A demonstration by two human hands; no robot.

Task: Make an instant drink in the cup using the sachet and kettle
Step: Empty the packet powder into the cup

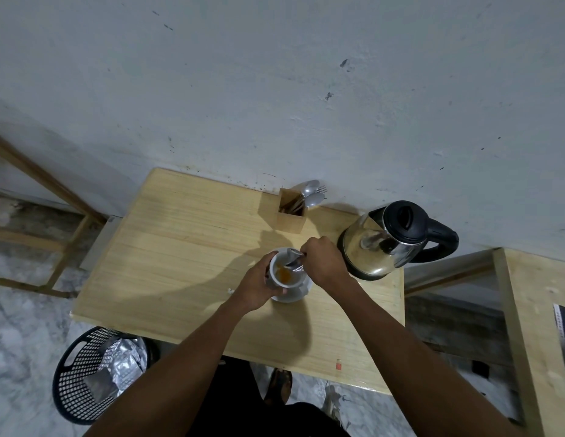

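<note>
A white cup (284,269) sits over a white saucer (295,294) on the wooden table (186,247). Orange powder lies in the bottom of the cup. My left hand (259,287) wraps around the cup's left side. My right hand (322,261) holds a silver sachet (293,260) tipped over the cup's mouth. A steel kettle (385,241) with a black lid and handle stands just right of my right hand, lid closed.
A wooden holder (290,212) with spoons and a fork stands at the table's back edge by the wall. A black mesh bin (95,373) with foil wrappers sits on the floor at the lower left. Another wooden table (543,326) stands at the right.
</note>
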